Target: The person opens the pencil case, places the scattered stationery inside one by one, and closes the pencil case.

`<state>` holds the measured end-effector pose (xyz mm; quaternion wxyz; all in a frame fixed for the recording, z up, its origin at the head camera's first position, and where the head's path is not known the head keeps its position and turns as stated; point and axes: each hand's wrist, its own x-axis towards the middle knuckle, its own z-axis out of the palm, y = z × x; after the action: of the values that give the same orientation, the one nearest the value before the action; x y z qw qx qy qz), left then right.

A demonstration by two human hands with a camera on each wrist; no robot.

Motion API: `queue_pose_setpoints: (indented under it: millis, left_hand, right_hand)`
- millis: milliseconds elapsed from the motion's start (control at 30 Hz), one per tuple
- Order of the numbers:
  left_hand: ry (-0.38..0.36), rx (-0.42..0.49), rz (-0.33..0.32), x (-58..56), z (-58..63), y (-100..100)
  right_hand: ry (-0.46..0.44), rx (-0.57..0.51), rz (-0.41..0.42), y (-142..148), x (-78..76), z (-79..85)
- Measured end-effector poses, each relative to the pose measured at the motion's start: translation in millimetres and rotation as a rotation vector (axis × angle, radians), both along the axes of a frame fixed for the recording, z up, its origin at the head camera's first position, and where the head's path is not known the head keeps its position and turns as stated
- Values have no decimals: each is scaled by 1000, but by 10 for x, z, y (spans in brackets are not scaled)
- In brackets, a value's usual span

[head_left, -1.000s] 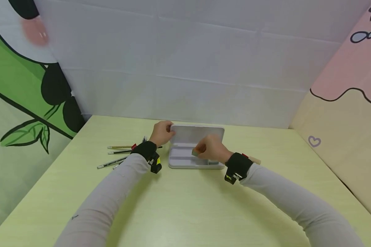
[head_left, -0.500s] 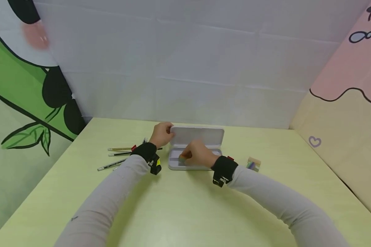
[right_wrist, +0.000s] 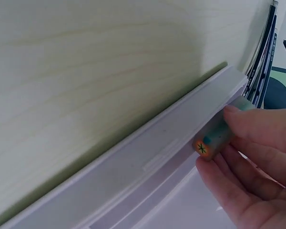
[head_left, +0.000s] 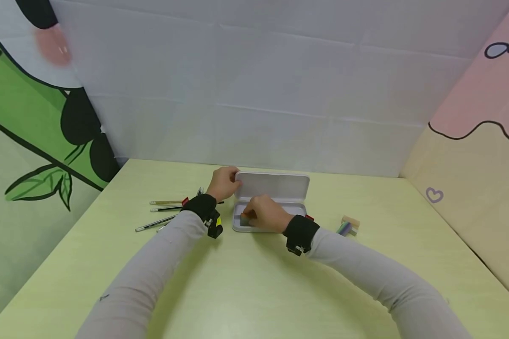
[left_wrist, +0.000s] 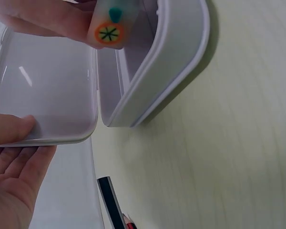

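A white pencil case (head_left: pixel 278 185) lies on the table with its hinged lid raised. My left hand (head_left: pixel 224 183) grips the lid's left edge, thumb on the inner face and fingers behind, as the left wrist view shows. My right hand (head_left: pixel 267 214) is at the left end of the case's tray. Between its thumb and fingers it pinches a small translucent eraser (right_wrist: pixel 217 131) with an orange fruit-slice print and green marks. In the right wrist view the eraser is at the tray's rim, partly inside. The hand hides much of the tray in the head view.
Several pencils and pens (head_left: pixel 163 208) lie left of the case, partly behind the left wrist. A small group of coloured blocks (head_left: pixel 348 226), tan, purple and green, sits to the right. A white cloth wall (head_left: pixel 258 94) stands behind the table.
My right hand has moved left and slightly down with the eraser, from mid-case to the tray's left end. The coloured blocks at right are now uncovered. My left hand stays on the lid.
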<state>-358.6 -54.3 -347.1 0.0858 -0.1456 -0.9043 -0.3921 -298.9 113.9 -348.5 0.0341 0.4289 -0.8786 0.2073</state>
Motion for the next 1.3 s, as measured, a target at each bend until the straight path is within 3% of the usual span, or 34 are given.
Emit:
queue_pose_setpoints:
  millis: [667,1033,1300]
  left_hand:
    - [16,-2,-11,21,-1,-4]
    - [26,12,-15,43,60,-10]
    - [28,12,-14,45,28,-14]
  right_hand:
    - [20,26,40,-133,-12,-17]
    - [26,61,12,-192,1,25]
    - [15,48,11,-196,14,3]
